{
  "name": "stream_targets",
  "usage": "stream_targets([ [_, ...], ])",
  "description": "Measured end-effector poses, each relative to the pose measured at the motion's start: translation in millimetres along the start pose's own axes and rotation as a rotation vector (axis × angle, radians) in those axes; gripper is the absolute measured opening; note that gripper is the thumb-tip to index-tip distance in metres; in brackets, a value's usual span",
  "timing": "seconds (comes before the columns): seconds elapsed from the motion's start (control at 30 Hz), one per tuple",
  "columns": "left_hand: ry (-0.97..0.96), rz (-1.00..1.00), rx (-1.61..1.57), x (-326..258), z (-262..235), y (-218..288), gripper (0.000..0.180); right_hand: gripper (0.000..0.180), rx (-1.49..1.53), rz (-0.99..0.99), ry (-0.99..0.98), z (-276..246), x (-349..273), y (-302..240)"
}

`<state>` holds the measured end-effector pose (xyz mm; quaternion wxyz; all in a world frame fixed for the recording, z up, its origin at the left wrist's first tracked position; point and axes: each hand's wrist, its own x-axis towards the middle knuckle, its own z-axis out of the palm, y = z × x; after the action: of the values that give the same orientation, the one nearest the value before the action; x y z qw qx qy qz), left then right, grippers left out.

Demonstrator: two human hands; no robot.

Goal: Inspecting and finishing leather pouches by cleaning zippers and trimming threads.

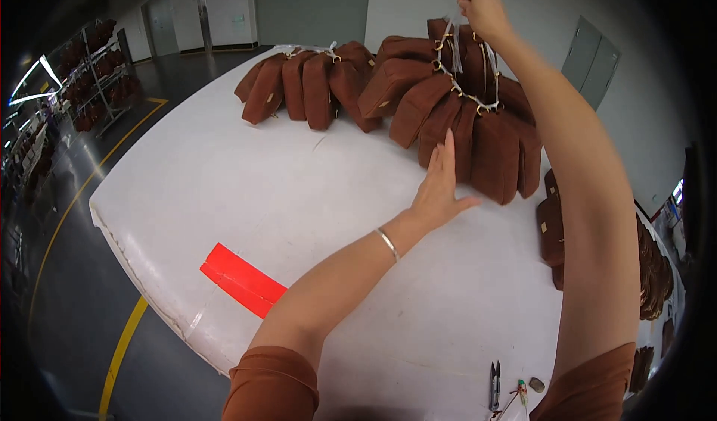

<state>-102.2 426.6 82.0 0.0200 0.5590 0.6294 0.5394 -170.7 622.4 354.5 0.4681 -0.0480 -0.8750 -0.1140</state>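
Note:
A bunch of brown fabric bags (pixel 494 163) is strung by gold rings on a white cord (pixel 464 92) at the far side of the white table (pixel 358 301). My raised right hand (pixel 484 12) is closed on the top of this cord, above the bags. The bags fan out below it, their lower ends at the tabletop. My left hand (pixel 441 189), a bracelet on its wrist, is open with fingers stretched toward the front of the bunch. It holds nothing; whether it touches a bag, I cannot tell.
Left of this bunch lies a second string of brown bags (pixel 317 89). More brown bags (pixel 551 231) sit beyond my right forearm. A red strip (pixel 243 279) lies at the table's left. Thread snips (pixel 495 386) and a small stone (pixel 536 384) are near me. Loaded racks (pixel 97 66) stand far left.

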Motion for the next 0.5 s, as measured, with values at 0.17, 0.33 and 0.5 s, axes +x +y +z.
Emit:
stream_targets([
  [0.17, -0.045, -0.014, 0.399, 45.4, 8.7, -84.5, 0.113, 0.03, -0.193, -0.059, -0.372, 127.0, -51.2, -11.8],
  [0.33, -0.01, -0.253, 0.557, 39.2, 14.6, -156.7, 0.091, 0.036, -0.22, 0.097, -0.144, 185.6, -160.9, -42.1],
  [0.5, -0.168, -0.269, 0.745, 36.7, 28.6, -157.2, 0.081, 0.055, 0.03, 0.135, -0.505, 105.6, -179.6, -47.8],
])
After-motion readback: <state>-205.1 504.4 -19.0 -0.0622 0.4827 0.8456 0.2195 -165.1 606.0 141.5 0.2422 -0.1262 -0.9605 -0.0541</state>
